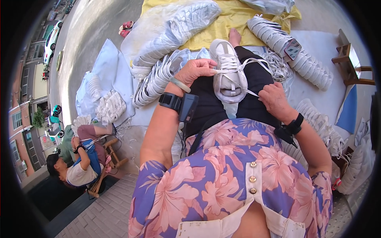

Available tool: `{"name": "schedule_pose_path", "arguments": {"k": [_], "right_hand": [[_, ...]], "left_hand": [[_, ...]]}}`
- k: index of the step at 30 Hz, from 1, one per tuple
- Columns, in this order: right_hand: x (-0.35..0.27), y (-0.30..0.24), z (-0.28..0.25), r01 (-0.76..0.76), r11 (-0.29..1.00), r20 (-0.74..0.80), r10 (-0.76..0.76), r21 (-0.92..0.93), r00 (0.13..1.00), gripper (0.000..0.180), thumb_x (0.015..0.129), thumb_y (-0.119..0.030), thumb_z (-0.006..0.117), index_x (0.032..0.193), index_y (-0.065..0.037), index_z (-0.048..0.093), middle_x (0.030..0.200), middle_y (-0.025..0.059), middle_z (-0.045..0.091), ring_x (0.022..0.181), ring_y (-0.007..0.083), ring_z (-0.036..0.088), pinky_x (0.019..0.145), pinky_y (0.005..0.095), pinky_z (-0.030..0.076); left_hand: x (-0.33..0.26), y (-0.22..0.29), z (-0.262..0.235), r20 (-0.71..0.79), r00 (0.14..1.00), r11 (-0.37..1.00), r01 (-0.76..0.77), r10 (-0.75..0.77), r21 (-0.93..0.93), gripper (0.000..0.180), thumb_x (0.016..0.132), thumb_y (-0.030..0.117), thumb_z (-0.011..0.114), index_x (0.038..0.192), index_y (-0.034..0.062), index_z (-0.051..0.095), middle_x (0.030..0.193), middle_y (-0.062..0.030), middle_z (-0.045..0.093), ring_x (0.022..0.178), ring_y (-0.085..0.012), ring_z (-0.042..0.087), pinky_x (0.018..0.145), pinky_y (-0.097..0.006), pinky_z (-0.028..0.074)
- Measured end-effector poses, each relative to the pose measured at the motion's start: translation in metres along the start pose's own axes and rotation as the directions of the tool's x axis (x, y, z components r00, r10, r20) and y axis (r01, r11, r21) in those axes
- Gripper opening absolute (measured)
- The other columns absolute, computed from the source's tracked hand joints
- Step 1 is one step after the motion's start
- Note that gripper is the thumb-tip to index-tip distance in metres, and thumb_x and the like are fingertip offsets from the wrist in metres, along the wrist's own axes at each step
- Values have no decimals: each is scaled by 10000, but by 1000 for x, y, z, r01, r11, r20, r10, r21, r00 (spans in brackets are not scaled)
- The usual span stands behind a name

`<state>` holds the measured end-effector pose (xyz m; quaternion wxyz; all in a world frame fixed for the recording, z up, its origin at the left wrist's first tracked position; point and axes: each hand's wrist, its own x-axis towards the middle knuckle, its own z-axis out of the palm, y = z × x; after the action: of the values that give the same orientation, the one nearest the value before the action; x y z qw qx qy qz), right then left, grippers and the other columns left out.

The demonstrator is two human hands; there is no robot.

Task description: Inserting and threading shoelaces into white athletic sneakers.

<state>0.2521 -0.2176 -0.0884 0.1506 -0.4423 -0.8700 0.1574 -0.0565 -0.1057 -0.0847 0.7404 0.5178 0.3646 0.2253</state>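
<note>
A white and pale grey sneaker (229, 73) rests on my lap between my thighs, its toe pointing away from me. White shoelace (251, 92) is threaded through its upper eyelets, with a loose loop lying over my right thigh. At the shoe's left side, my left hand (197, 71) pinches one lace end between thumb and fingers. My right hand (274, 101) sits to the lower right of the shoe, fingers closed on the other lace end, which stretches taut from the collar. Both wrists carry dark strapped devices.
Rows of nested white sneakers (156, 79) lie on the left, and another row (313, 67) on the right with a phone (293, 49) on top. Loose white laces (278, 65) are heaped beside my right knee. A wooden stool (351, 63) stands far right. Another person (79, 158) sits at left.
</note>
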Motion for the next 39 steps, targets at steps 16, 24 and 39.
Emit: {"name": "schedule_pose_path", "arguments": {"k": [16,24,39], "right_hand": [[-61,22,-45,-379,842,374,233,383,898,110,761,-113,599,769,-20,541,737,96,524,675,261,515,638,343,405],[62,-15,14,-229,901,-177,309,368,934,293,727,-203,621,961,-46,542,776,109,549,716,275,565,622,359,458],[72,9,52,-363,486,99,486,795,868,241,733,-51,554,954,12,627,891,174,639,785,221,610,684,308,472]], "left_hand": [[18,-38,26,-256,952,921,-58,167,386,191,579,103,684,723,35,579,766,-36,533,717,-134,519,668,-242,441],[22,-13,82,-201,782,441,-103,590,892,97,689,99,612,781,70,616,865,-58,597,844,-238,558,768,-346,420],[39,-34,100,-141,729,186,19,670,982,125,646,125,624,756,67,632,989,-103,586,972,-304,514,817,-410,384]]}}
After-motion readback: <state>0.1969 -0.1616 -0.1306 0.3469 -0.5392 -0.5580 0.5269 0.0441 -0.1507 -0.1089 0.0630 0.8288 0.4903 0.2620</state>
